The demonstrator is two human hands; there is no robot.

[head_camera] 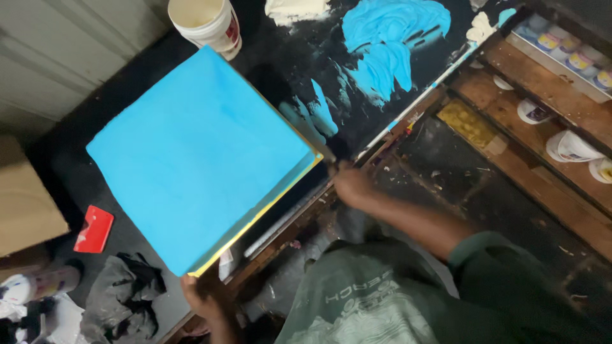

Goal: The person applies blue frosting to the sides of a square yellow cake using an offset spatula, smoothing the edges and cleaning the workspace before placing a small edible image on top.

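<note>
Both hands steadying a blue-coated square panel on a dark work surface.

Left hand (203, 298) grips the panel (204, 159) at its near corner; right hand (352, 185), closed on a thin tool, meets its right corner. Blue covers the whole face, yellow edges bare. Panel lies diamond-wise, no long axis, far corner toward the white bucket (207, 24).

Matt blue-painted canvas (204, 159), worn wooden shelves (542, 185), crumpled grey cloth (124, 296)
</note>
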